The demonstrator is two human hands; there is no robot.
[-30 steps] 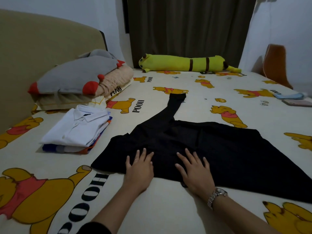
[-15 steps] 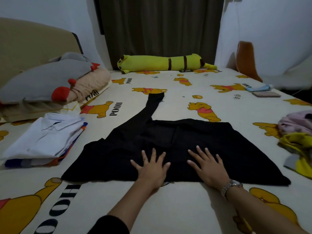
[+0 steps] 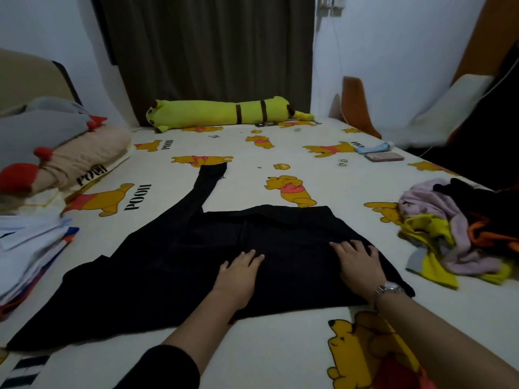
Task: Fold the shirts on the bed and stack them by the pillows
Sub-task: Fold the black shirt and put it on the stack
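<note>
Black long-sleeved shirt (image 3: 196, 265) lies spread flat near the bed's near edge, both hands resting on it with fingers straight and gripping nothing. The left hand (image 3: 238, 276) presses the middle of the garment; the right hand (image 3: 358, 265), a wristwatch (image 3: 389, 289) on its wrist, flattens the right-hand part, close to that side's edge. One sleeve (image 3: 207, 186) stretches away toward the far side of the bed (image 3: 280, 355), which is covered in a cartoon-bear sheet.

At the left edge, beside the pillows (image 3: 64, 153), sits the stack of folded shirts (image 3: 28, 256), a white one on top. Toward the right edge lies a heap of unfolded clothes (image 3: 460, 234) in lilac, yellow, orange and black. A long yellow plush toy (image 3: 224, 113) lies along the far edge under the curtain (image 3: 207, 51), and a phone (image 3: 384, 156) rests near the far right corner.

Judging from this, smoothing is under way before a fold. The risk: the soft mattress and limp dark fabric could let the cloth bunch or slide under the palms, and the outstretched sleeve could drag the fold askew if left out.
</note>
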